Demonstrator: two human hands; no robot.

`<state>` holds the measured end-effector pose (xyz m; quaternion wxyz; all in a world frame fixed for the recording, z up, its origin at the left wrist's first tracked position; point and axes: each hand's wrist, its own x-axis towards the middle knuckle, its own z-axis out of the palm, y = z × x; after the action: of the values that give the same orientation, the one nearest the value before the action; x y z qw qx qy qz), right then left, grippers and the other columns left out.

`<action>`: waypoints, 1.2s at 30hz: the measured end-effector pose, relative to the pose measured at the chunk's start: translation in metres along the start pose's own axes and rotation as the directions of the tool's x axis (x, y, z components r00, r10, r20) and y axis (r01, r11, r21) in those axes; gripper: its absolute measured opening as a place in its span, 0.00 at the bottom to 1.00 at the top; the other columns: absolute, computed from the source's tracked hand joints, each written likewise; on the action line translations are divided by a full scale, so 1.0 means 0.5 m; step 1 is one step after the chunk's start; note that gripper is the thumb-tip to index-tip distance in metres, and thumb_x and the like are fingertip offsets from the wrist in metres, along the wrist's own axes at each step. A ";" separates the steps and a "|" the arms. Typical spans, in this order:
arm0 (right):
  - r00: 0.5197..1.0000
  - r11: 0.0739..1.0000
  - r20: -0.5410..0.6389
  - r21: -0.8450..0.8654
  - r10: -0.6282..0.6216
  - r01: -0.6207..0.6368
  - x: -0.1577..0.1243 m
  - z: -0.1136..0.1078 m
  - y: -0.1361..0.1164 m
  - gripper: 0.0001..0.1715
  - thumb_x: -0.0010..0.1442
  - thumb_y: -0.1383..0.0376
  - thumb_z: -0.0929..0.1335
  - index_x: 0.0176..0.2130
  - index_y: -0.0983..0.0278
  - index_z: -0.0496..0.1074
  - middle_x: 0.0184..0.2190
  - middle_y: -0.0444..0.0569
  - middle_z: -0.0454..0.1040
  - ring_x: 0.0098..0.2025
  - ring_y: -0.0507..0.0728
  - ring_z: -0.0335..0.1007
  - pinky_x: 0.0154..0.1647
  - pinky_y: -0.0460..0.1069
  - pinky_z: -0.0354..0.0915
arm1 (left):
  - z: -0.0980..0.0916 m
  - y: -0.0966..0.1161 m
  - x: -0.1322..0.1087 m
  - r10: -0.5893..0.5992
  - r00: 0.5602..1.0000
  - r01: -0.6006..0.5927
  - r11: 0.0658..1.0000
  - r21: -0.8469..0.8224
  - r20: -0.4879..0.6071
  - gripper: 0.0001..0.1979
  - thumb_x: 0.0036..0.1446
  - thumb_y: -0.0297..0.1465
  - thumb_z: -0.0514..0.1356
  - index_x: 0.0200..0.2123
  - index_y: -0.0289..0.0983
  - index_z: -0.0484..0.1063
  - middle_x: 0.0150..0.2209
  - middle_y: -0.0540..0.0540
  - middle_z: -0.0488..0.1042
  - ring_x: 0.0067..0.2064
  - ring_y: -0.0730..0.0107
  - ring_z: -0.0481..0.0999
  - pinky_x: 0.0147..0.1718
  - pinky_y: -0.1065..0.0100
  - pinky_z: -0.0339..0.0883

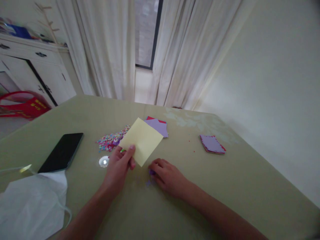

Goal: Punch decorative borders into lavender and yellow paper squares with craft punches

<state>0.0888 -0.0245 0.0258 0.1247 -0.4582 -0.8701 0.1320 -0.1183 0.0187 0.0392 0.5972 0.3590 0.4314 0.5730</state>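
White thin fabric point(30, 203) is spread over the near left corner of the desk point(225, 186), with a loop of it trailing towards the near edge. Just beyond it, towards the middle of the olive-green top, both forearms are stretched out from the near edge.

The left hand point(118, 170) is closed in a narrow pinch. A yellow paper square point(142, 140) is clamped by its near corner between the thumb on top and the fingers underneath, and it is held tilted, lifted off the desk, fanning away from the hand towards the far edge.

The right hand point(167, 175) is laid palm down just beside it, its fingers curled low. A small purple piece point(151, 172) is touched by the fingertips, directly below the paper's near right edge; whether it is actually gripped cannot be told.

A round shiny disc point(104, 162) is seen on the desk just left of the left hand, and a black phone point(62, 151) lies face up near the left edge. Behind the paper a confetti heap point(111, 140) is scattered, partly hidden by the sheet. Purple sheets point(158, 126) over a red one are stacked past the paper's far corner, and a second stack point(212, 144) lies well apart towards the right edge.

Beyond the far edge, pale curtains point(100, 50) are hung, with a white cabinet point(32, 66) and a red bag point(22, 105) at the left
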 end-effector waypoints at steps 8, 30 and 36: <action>0.898 0.863 -0.215 0.429 0.385 -0.267 -0.088 0.010 0.006 0.11 0.56 0.73 0.71 0.38 0.61 0.70 0.39 0.47 0.75 0.41 0.58 0.69 0.44 0.52 0.66 | 0.045 -0.053 -0.059 -0.395 0.918 0.396 0.910 -0.126 0.036 0.14 0.48 0.28 0.76 0.27 0.36 0.72 0.29 0.46 0.82 0.28 0.67 0.84 0.23 0.74 0.76; 0.862 -0.064 0.100 0.995 0.496 -0.078 -0.076 -0.012 -0.006 0.23 0.53 0.56 0.81 0.45 0.60 0.76 0.38 0.45 0.77 0.33 0.52 0.72 0.33 0.46 0.68 | 0.028 -0.060 -0.072 -0.287 0.957 0.274 0.940 0.201 0.034 0.24 0.40 0.44 0.79 0.40 0.41 0.81 0.33 0.43 0.85 0.29 0.59 0.84 0.26 0.66 0.78; 0.835 -0.141 0.145 0.987 0.531 -0.082 -0.075 -0.005 -0.004 0.19 0.60 0.53 0.76 0.45 0.62 0.79 0.37 0.47 0.77 0.33 0.53 0.73 0.37 0.48 0.68 | 0.020 -0.070 -0.077 -0.303 0.951 0.276 0.918 0.285 0.055 0.23 0.45 0.43 0.77 0.43 0.39 0.82 0.38 0.40 0.86 0.34 0.57 0.85 0.30 0.65 0.80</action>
<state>0.1085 -0.0564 0.0255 0.5121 -0.4323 -0.3292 0.6652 -0.0950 -0.0221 0.0146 0.6402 0.3980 0.5252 0.3948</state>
